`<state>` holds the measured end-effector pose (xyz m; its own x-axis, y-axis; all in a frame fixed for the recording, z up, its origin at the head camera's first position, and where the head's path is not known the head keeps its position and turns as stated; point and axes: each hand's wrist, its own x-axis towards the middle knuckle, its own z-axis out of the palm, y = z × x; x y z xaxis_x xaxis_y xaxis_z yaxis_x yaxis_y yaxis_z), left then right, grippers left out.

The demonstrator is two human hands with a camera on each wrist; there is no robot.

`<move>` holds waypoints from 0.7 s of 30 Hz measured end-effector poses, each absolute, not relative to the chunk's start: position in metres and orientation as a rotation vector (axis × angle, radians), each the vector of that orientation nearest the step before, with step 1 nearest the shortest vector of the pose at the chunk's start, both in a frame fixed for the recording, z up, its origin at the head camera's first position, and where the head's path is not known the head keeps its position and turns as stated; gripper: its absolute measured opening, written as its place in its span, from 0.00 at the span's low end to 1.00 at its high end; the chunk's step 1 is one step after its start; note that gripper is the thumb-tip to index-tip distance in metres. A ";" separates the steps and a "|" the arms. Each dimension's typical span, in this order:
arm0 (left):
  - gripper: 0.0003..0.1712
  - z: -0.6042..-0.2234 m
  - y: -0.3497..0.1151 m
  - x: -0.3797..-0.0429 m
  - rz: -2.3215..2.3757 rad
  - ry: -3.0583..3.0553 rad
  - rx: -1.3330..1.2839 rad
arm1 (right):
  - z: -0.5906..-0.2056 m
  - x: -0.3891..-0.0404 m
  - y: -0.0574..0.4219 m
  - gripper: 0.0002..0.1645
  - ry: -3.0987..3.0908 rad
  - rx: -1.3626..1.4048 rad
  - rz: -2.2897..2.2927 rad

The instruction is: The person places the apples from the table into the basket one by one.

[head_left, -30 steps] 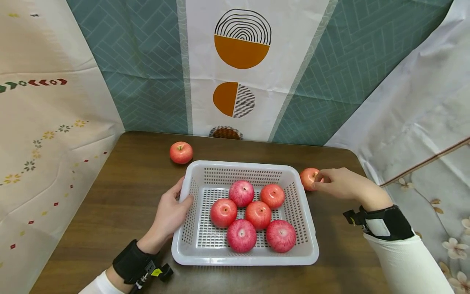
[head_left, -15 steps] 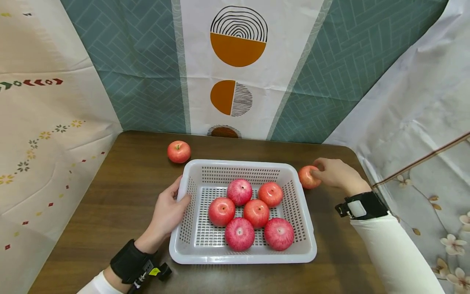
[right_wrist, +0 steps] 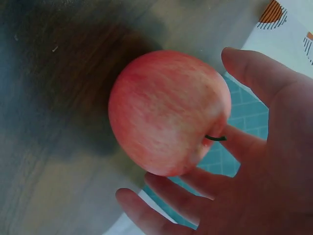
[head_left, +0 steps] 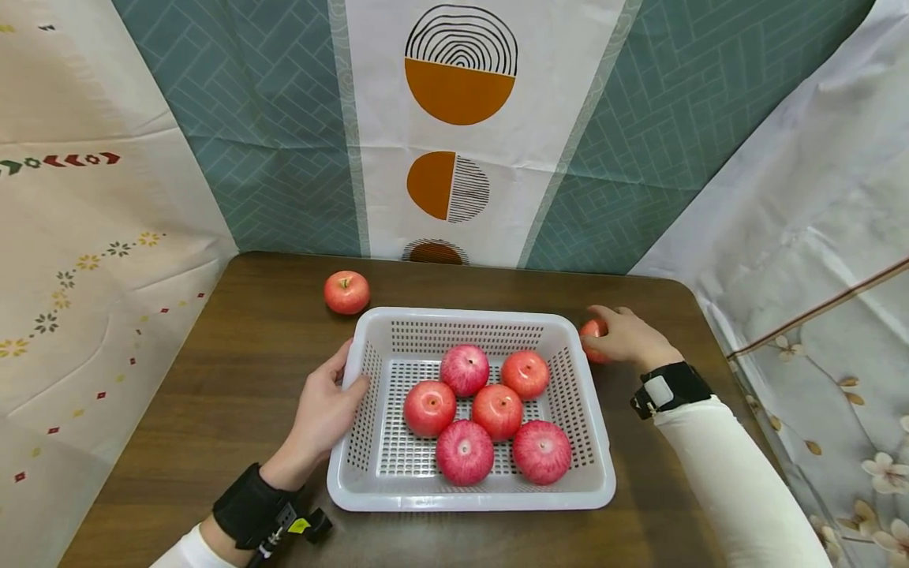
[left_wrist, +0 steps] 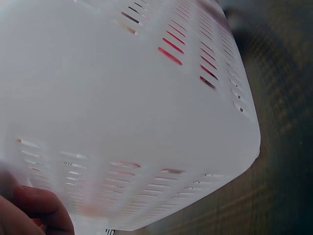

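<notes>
In the head view, my left hand (head_left: 326,406) grips the left rim of a white plastic basket (head_left: 472,502), thumb over the edge and the other fingers outside. Several red apples (head_left: 497,413) lie on the basket's floor. My right hand (head_left: 625,339) is over a lone apple (head_left: 592,341) just beyond the basket's right side, partly hiding it in the head view. In the right wrist view this apple (right_wrist: 166,112) shows its green stem. My spread fingers (right_wrist: 181,198) reach round its far side, while the thumb is a little off its skin. The left wrist view shows the basket's slotted wall (left_wrist: 122,98).
One more apple (head_left: 346,293) lies on the brown wooden table (head_left: 234,379), beyond the basket's back left corner. Patterned cloth (head_left: 284,142) hangs behind the table, with pale cloths at both sides. A thin brown rod or seam (head_left: 817,312) crosses the right cloth.
My right hand has shifted left and farther over the lone apple, and its fingers have spread from a closer pinch. The left hand keeps its hold on the basket.
</notes>
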<state>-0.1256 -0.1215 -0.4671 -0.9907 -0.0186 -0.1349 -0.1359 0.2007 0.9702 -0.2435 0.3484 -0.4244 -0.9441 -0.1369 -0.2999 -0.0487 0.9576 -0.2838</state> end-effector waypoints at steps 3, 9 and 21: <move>0.40 -0.467 -0.121 -0.126 1.924 2.362 -0.155 | -0.429 -0.245 0.348 0.51 2.799 -0.114 -0.379; 0.40 -0.467 -0.119 -0.126 1.940 2.341 -0.153 | -0.438 -0.246 0.348 0.55 2.806 -0.083 -0.368; 0.40 -0.467 -0.121 -0.125 1.953 2.335 -0.158 | -0.449 -0.248 0.345 0.51 2.842 -0.101 -0.366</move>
<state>-0.1253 -0.1206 -0.4668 -0.9903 -0.0195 -0.1375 -0.1388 0.1757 0.9746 -0.2476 0.3451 -0.4490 -0.9602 -0.1032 -0.2595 -0.0342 0.9656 -0.2577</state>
